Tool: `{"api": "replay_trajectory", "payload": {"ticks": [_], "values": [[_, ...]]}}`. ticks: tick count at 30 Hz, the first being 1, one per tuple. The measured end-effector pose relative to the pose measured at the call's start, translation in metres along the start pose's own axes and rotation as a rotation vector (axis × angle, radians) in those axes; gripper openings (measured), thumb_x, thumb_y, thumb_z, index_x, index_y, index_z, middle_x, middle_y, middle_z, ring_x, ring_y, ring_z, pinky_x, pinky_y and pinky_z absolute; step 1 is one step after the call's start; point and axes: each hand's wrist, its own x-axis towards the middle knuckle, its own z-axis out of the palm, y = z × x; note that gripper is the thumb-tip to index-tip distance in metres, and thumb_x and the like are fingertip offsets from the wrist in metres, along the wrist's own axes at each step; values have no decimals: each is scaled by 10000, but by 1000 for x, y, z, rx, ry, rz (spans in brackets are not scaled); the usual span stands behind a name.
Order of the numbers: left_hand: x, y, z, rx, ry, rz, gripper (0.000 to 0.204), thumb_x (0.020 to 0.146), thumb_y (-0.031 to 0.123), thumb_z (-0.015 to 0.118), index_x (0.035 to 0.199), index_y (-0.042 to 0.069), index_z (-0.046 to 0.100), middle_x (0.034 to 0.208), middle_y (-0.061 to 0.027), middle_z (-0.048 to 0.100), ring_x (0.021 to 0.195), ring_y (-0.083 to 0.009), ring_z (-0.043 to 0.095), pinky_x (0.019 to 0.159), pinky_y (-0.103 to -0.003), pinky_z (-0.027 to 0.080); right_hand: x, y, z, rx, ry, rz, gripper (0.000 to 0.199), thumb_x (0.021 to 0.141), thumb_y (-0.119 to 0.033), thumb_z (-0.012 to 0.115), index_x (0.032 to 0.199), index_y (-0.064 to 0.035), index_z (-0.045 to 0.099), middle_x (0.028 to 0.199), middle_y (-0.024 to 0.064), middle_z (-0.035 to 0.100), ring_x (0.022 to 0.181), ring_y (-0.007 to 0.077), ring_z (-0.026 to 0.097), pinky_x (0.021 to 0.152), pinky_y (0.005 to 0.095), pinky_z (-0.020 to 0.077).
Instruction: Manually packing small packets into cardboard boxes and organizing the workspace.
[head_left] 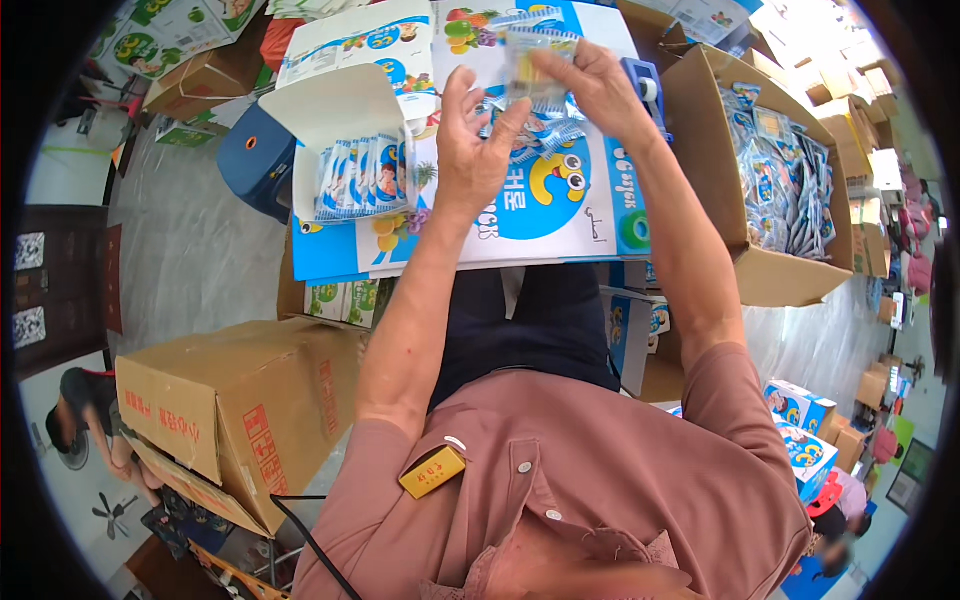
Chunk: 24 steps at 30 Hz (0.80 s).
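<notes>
My right hand (605,92) grips a small clear packet (535,72) with something yellowish inside, over the printed white and blue board. Beside it my left hand (474,143) is raised with its fingers apart, holding nothing that I can see. Beneath both hands lie several blue and white sachets (548,138), partly hidden by the fingers. To the left stands a white display box (338,97) with its lid flap up, and a row of blue and white sachets (362,178) stands upright in it.
A large carton (712,150) full of sachets stands at the right. A blue tape dispenser (647,90) and a green tape roll (634,230) sit on the board's right side. A blue stool (252,160) and a brown carton (235,400) are on the left. Another person (88,410) is at far left.
</notes>
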Motion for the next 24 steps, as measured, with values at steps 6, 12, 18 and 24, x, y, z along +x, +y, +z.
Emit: {"api": "replay_trajectory", "payload": {"ticks": [6,12,18,24], "values": [[-24,3,-15,160,-189,-233,458,964,185,739,1327,-31,561,1176,-91,697,1040,-136,646,888,-313,538,-41,-27,43,-22,14,136,495,1065,-406,583,1301,24,649,1209,123,714,1018,182,692,895,312,545],[-64,1,-21,58,2,-184,290,996,198,717,1180,-18,659,1061,-58,728,926,-113,651,831,-287,532,38,67,-33,-859,428,329,694,952,-595,645,1219,43,703,1217,215,728,1105,326,722,929,416,569],[-76,-12,-35,-127,10,-246,290,1023,224,694,1193,-6,643,1096,-67,715,939,-106,645,838,-273,532,63,86,-25,-1210,143,470,381,931,-303,657,1143,-2,754,1171,261,728,1116,410,707,938,471,571],[-80,-21,-46,-110,2,-288,287,1021,186,686,1223,-7,621,1122,-71,705,969,-120,658,856,-291,546,34,47,-44,-1241,98,344,278,889,-195,695,1100,-34,779,1110,238,749,1033,375,740,887,462,588]]}}
